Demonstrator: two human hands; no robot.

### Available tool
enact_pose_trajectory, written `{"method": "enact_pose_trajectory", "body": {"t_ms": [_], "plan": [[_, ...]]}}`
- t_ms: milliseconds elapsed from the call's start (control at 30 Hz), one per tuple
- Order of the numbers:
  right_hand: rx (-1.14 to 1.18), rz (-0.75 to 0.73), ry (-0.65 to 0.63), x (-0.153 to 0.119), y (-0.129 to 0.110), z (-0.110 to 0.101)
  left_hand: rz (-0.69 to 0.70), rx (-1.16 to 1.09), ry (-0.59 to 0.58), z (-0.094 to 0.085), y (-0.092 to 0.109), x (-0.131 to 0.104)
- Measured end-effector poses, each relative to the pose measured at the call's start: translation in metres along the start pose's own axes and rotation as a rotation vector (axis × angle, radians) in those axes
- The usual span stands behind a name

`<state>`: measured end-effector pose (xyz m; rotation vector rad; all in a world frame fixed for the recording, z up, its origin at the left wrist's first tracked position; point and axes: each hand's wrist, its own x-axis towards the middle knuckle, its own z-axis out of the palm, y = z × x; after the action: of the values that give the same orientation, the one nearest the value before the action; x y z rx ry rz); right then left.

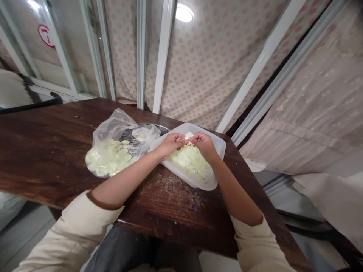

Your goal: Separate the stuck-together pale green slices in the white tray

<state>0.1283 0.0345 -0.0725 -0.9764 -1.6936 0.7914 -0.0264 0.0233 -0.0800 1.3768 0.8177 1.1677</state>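
Both hands meet over a white plastic container (219,145) that holds a heap of pale yellow-green pieces (190,162). My left hand (173,144) is closed, pinching a thin, light stick-like item whose kind is too small to tell. My right hand (203,143) pinches a small white piece (188,135) between its fingertips, touching the left fingertips. Left of the container lies a clear plastic bag (113,126) with similar pale green pieces (110,156) inside it.
A round metal tray (163,129) is partly hidden behind the bag and container. Fine crumbs (172,190) are scattered on the dark wooden table (42,151) near its front edge. Dotted curtains (204,64) hang behind glass panels beyond the table.
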Motion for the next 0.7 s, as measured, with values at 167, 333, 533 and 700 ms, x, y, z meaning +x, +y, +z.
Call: {"method": "enact_pose_trajectory", "body": {"t_ms": [167,333,533,700], "plan": [[-0.014,-0.023,0.122,0.003,0.007,-0.003,-0.007,-0.008,0.045,0.001,0.001,0.000],[-0.216,-0.036,0.121,0.003,0.009,-0.003,-0.011,-0.005,0.065,0.001,0.001,0.000],[-0.308,-0.200,-0.050,-0.001,-0.004,0.001,0.024,0.055,0.061,-0.002,-0.006,0.002],[-0.279,-0.158,-0.033,0.000,-0.003,-0.001,0.037,0.101,0.036,-0.001,-0.008,0.002]]}}
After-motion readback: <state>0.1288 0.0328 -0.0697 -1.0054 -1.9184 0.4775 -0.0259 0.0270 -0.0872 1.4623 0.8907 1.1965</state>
